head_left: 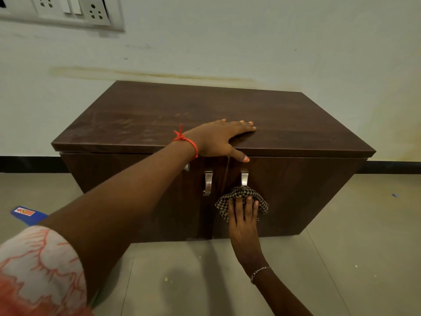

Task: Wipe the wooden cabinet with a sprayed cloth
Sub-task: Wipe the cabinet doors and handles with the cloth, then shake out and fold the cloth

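Observation:
A low dark-brown wooden cabinet (296,124) with two front doors stands against the wall. My left hand (218,139) lies flat on its top near the front edge, fingers straight, thumb hanging over the edge. My right hand (242,215) presses a black-and-beige checked cloth (241,193) against the right door, just below that door's metal handle (244,177). The fingers lie straight over the bunched cloth. The left door's handle (207,182) is bare beside it.
A blue packet (27,214) lies on the tiled floor to the cabinet's left. A switch and socket panel (68,10) is on the wall at upper left. Grey floor tiles (341,258) stretch in front and to the right.

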